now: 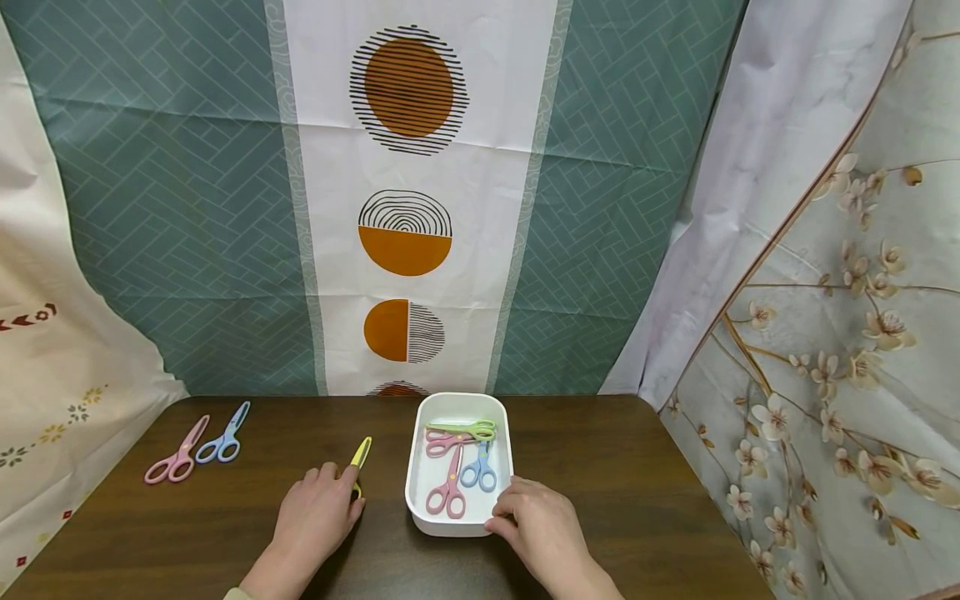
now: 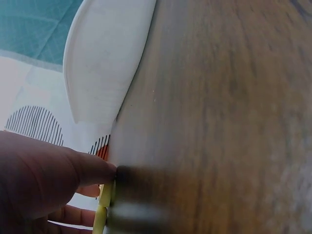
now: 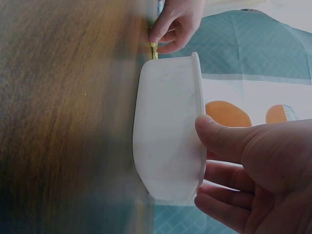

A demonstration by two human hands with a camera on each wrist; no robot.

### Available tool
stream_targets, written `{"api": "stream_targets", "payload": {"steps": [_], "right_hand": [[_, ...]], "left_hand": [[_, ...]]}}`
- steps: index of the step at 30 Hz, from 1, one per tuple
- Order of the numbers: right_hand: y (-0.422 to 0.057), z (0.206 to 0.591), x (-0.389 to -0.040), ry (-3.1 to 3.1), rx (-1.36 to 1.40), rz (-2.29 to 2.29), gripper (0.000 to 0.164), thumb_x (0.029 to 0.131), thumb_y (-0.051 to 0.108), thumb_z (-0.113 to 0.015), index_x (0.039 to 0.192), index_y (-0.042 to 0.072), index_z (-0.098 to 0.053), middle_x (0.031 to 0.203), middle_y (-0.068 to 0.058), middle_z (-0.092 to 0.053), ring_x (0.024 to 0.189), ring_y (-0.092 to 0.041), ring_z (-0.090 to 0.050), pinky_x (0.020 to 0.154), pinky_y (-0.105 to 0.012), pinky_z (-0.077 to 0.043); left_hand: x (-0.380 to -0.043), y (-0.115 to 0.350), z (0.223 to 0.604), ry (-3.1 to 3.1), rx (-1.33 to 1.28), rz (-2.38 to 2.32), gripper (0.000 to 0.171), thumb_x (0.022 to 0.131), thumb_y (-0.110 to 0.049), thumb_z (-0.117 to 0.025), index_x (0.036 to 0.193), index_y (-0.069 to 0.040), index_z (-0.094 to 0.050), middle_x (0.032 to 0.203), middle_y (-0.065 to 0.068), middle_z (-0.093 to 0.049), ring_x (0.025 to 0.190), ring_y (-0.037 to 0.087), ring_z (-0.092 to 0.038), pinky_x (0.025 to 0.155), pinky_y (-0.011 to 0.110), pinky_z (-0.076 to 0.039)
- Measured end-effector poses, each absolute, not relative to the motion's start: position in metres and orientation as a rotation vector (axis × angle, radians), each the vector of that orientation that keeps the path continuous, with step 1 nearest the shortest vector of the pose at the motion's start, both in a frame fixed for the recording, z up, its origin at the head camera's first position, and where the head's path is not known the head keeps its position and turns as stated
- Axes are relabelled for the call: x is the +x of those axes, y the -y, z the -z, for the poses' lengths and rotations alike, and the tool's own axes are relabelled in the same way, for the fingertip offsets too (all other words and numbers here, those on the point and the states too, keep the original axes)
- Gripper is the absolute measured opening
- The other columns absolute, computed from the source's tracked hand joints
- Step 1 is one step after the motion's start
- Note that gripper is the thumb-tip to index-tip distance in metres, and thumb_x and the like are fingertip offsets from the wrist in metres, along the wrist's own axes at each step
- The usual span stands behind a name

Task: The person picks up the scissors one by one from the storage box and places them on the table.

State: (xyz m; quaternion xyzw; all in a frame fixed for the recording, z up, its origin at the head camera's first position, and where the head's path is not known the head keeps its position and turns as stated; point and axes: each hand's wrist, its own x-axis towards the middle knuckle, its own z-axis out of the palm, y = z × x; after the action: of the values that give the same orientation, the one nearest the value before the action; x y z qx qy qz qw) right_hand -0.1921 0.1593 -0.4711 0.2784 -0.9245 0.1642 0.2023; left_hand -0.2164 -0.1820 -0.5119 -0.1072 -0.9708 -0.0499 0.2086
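Observation:
My left hand (image 1: 315,510) grips a pair of yellow scissors (image 1: 362,452) on the table, covering most of the handles; the blade end points away from me. In the left wrist view, thumb and fingers lie on either side of the yellow scissors (image 2: 100,218). My right hand (image 1: 542,523) holds the near right corner of a white plastic tray (image 1: 450,529), thumb on the rim (image 3: 200,109) and fingers along its side. Inside the tray lie green scissors (image 1: 483,430), blue scissors (image 1: 469,477) and two pink pairs, one nearer (image 1: 453,482) and one partly under the green.
On the far left of the table (image 1: 630,467) lie pink scissors (image 1: 180,458) and blue scissors (image 1: 227,437), side by side. A patterned curtain (image 1: 225,250) hangs behind the table's back edge. Floral cloth (image 1: 847,400) hangs along the right side.

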Motion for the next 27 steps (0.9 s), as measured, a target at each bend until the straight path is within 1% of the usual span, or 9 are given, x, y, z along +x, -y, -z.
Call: {"api": "stream_targets", "payload": {"steps": [5, 8, 13, 17, 21, 24, 27], "right_hand": [[-0.160, 0.471, -0.192, 2.576, 0.778, -0.462, 0.019, 0.081, 0.030, -0.097, 0.078, 0.028, -0.078, 0.091, 0.017, -0.072, 0.097, -0.011, -0.072, 0.075, -0.032, -0.059], [-0.160, 0.471, -0.193, 2.572, 0.781, -0.459, 0.019, 0.081, 0.030, -0.097, 0.078, 0.028, -0.078, 0.091, 0.017, -0.073, 0.101, -0.012, -0.074, 0.077, -0.033, -0.059], [-0.160, 0.471, -0.193, 2.568, 0.785, -0.457, 0.019, 0.081, 0.030, -0.097, 0.078, 0.028, -0.078, 0.091, 0.017, -0.073, 0.101, -0.012, -0.074, 0.077, -0.033, -0.059], [-0.160, 0.470, -0.193, 2.573, 0.779, -0.460, 0.020, 0.081, 0.029, -0.097, 0.078, 0.028, -0.077, 0.090, 0.018, -0.073, 0.101, -0.012, -0.074, 0.077, -0.033, -0.060], [-0.159, 0.470, -0.192, 2.576, 0.776, -0.458, 0.019, 0.081, 0.029, -0.097, 0.078, 0.028, -0.078, 0.091, 0.018, -0.074, 0.108, -0.016, -0.075, 0.082, -0.035, -0.061], [-0.159, 0.471, -0.192, 2.578, 0.775, -0.453, 0.019, 0.081, 0.030, -0.097, 0.079, 0.028, -0.078, 0.092, 0.017, -0.075, 0.111, -0.018, -0.076, 0.085, -0.036, -0.062], [-0.159, 0.472, -0.193, 2.579, 0.775, -0.448, 0.019, 0.081, 0.030, -0.097, 0.079, 0.028, -0.078, 0.093, 0.017, -0.076, 0.112, -0.018, -0.076, 0.085, -0.036, -0.062]], "left_hand": [[-0.215, 0.181, 0.509, 2.732, -0.299, 0.127, 0.042, 0.083, -0.028, -0.096, 0.112, -0.005, -0.076, 0.090, 0.014, -0.065, 0.078, 0.035, -0.065, 0.065, 0.053, -0.058], [-0.214, 0.180, 0.507, 2.721, -0.309, 0.128, 0.040, 0.085, -0.029, -0.095, 0.111, -0.006, -0.076, 0.093, 0.014, -0.066, 0.080, 0.036, -0.066, 0.067, 0.054, -0.058], [-0.208, 0.176, 0.500, 2.727, -0.328, 0.099, 0.040, 0.087, -0.032, -0.093, 0.112, -0.006, -0.076, 0.101, 0.015, -0.071, 0.090, 0.039, -0.070, 0.080, 0.059, -0.059], [-0.201, 0.175, 0.497, 2.696, -0.369, 0.048, 0.040, 0.086, -0.034, -0.094, 0.110, -0.008, -0.075, 0.106, 0.014, -0.073, 0.097, 0.040, -0.072, 0.092, 0.064, -0.055], [-0.197, 0.174, 0.495, 2.763, -0.385, 0.028, 0.045, 0.088, -0.037, -0.092, 0.118, -0.007, -0.076, 0.119, 0.015, -0.075, 0.110, 0.039, -0.071, 0.103, 0.070, -0.049], [-0.195, 0.174, 0.493, 2.835, -0.400, 0.042, 0.049, 0.090, -0.039, -0.091, 0.123, -0.005, -0.076, 0.127, 0.016, -0.074, 0.119, 0.039, -0.070, 0.107, 0.072, -0.046], [-0.195, 0.174, 0.493, 2.872, -0.417, 0.063, 0.050, 0.091, -0.039, -0.090, 0.124, -0.004, -0.076, 0.130, 0.018, -0.073, 0.122, 0.040, -0.068, 0.108, 0.073, -0.045]]}}
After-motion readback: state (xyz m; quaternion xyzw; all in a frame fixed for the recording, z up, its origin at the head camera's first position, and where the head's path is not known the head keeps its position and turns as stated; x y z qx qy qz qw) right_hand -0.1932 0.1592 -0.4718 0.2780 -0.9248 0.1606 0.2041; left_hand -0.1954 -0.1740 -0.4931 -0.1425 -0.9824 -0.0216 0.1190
